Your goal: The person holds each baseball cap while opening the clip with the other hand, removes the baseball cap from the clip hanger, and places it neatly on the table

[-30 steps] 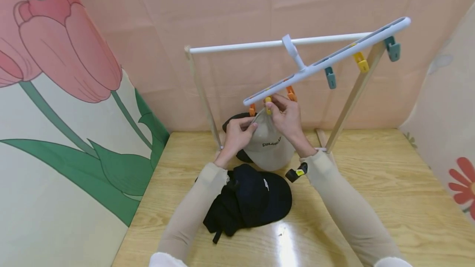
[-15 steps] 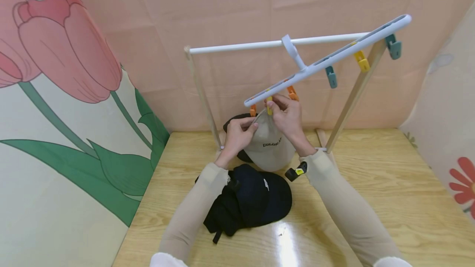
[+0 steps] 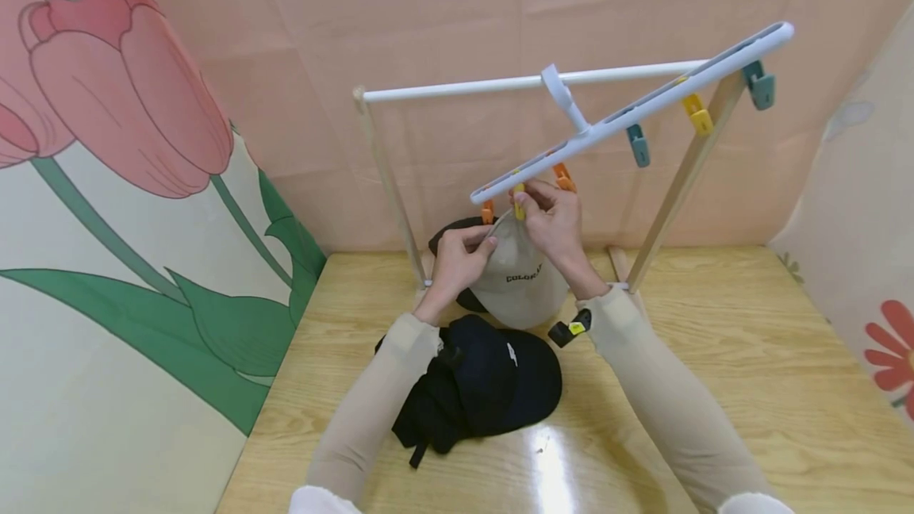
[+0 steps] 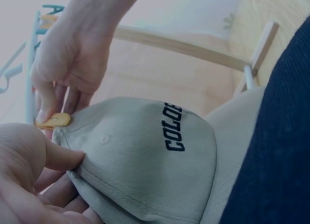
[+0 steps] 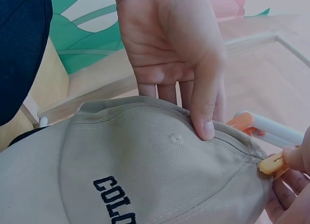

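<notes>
A beige cap (image 3: pixel 521 304) with dark lettering hangs brim down under the low left end of a pale blue clip hanger (image 3: pixel 607 130). My left hand (image 3: pixel 459 262) pinches the fabric of its crown, thumb on the outer face, as the left wrist view shows. With thumb and fingers, my right hand (image 3: pixel 553 222) pinches a yellow clip (image 3: pixel 519 203) on the hanger. In the right wrist view the tip of this yellow clip (image 5: pixel 271 165) sits right at the top of the beige crown. A black cap (image 3: pixel 467 301) is partly hidden behind the beige one, below an orange clip (image 3: pixel 488 212).
The tilted hanger hooks over the white bar (image 3: pixel 457 90) of a wooden-legged rack. Orange, yellow and teal (image 3: pixel 639 146) clips hang along it. Navy and black caps (image 3: pixel 493 379) lie on the wooden table (image 3: pixel 743 387) beneath my forearms. A pink backdrop (image 3: pixel 443 14) stands behind.
The hanger's right end has risen slightly. Both hands keep their pinch on the beige cap and the yellow clip, almost in the same place.
</notes>
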{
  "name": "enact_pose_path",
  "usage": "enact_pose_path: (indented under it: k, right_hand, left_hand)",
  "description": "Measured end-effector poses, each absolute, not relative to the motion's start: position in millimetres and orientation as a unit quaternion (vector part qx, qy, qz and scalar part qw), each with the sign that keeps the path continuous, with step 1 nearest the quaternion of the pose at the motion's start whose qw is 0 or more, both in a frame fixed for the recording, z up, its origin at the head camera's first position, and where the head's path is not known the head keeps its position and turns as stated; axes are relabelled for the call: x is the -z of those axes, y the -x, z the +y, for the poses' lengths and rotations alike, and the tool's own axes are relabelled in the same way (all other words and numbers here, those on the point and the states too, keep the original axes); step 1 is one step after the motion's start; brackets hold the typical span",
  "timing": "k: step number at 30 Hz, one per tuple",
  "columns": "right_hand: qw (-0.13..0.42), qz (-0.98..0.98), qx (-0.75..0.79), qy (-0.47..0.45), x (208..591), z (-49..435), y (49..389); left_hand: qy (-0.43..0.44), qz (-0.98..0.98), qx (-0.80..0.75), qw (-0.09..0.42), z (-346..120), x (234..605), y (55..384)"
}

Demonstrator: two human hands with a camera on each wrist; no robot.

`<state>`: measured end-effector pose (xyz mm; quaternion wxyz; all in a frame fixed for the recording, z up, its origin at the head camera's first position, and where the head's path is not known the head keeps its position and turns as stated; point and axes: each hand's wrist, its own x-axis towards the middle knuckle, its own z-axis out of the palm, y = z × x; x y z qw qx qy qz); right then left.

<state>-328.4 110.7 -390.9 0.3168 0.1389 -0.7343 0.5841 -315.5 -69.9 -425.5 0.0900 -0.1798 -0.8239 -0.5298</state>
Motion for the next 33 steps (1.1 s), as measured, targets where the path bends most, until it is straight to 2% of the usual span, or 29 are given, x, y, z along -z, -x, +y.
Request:
enact_pose_path:
  k: [21,33]
  right_hand:
    - [0.283,-0.745,-0.588,-0.137,392.4,114.6,327.7]
    - [0.302,-0.750,-0.574,-0.130,388.9,110.1,329.7]
  left_hand:
    - [0.199,-0.811,0.543,0.091,-67.3,431.7,312.8]
    - [0.192,-0.817,0.537,0.083,-66.7,433.3,312.0]
